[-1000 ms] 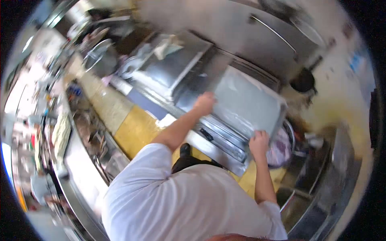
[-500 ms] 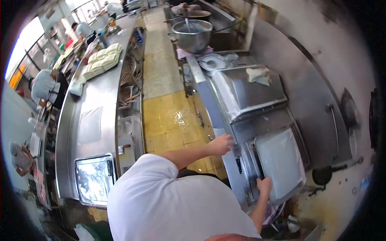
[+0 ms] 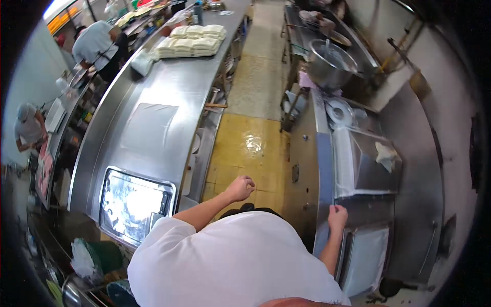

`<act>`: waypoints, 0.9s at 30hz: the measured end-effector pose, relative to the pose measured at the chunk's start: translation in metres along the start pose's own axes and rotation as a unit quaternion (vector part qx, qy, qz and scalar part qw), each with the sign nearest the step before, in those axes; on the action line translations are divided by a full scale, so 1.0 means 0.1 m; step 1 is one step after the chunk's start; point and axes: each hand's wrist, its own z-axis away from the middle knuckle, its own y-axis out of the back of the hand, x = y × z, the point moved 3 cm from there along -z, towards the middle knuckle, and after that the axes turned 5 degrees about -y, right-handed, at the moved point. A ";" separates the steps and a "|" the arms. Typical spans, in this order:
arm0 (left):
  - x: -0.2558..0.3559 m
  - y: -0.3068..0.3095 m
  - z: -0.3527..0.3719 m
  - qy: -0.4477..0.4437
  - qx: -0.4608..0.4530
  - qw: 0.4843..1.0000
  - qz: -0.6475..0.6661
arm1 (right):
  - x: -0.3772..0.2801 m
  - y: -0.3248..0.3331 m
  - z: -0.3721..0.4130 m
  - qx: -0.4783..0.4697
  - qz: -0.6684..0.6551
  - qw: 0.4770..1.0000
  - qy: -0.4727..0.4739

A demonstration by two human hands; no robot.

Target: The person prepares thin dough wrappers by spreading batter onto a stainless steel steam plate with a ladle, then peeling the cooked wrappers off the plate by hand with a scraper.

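Observation:
My left hand is out in front of me over the yellow floor, its fingers loosely bent and a little apart, nothing visible in them. Beside the edge of the right counter, my right hand has its fingers curled in, and I see nothing held. Whether it touches the counter cannot be made out. Just past that hand lies a flat pan covered with clear film. Farther along stands a metal box-like cover with a pale cloth on top.
The left steel counter holds a shiny tray, a flat sheet and stacked white packs. A large metal bowl and a plate stand at the far right. A wet yellow floor runs between. Co-workers are at left.
My right hand has left the film-covered pan and come forward to the counter edge. My left hand has drawn away from the right counter, over the floor. My view has turned left.

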 end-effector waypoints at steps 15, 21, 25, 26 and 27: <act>-0.62 1.00 0.56 0.253 0.268 0.928 0.047 | -3.30 -2.20 -0.93 -0.359 0.031 0.858 0.365; -0.71 1.28 0.31 0.357 0.357 0.862 0.051 | -4.33 -2.88 -1.24 -0.465 0.076 0.758 0.451; -0.79 1.44 0.11 0.404 0.384 0.828 0.063 | -4.87 -3.07 -1.44 -0.489 0.079 0.704 0.509; -0.81 1.50 0.09 0.410 0.397 0.819 0.059 | -4.98 -3.18 -1.50 -0.494 0.080 0.695 0.517; -0.83 1.56 0.09 0.418 0.409 0.810 0.054 | -5.08 -3.29 -1.54 -0.505 0.074 0.688 0.516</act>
